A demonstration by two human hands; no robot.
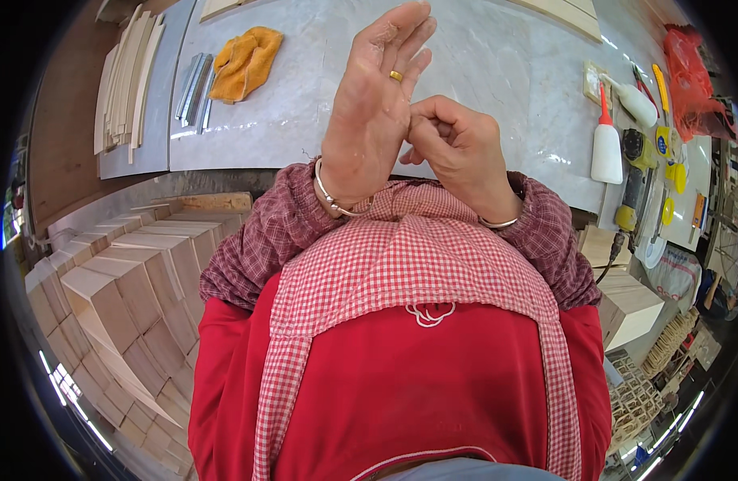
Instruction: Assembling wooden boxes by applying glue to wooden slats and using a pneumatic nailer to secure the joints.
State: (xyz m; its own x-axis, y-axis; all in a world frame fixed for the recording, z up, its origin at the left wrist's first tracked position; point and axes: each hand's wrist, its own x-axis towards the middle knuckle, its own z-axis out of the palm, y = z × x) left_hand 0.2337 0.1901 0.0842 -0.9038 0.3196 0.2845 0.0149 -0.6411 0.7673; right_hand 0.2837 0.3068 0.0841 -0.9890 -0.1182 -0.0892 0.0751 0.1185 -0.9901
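Observation:
My left hand (371,120) is raised over the near edge of the worktable, palm in view and fingers stretched out. A gold ring (396,76) is on one finger, and a silver bracelet (330,196) circles the wrist. Close against the side of that palm is my right hand (459,143), its fingers curled and pressed together. What the right fingertips pinch, if anything, is hidden. The grey worktable (497,88) lies beneath both hands.
On the left are an orange cloth (246,64), grey metal strips (194,90) and thin wooden strips (129,84). A white glue bottle with a red nozzle (606,151), a yellow cutter (661,90) and a red plastic bag (689,84) lie right. Stacked wooden blocks (137,280) stand lower left.

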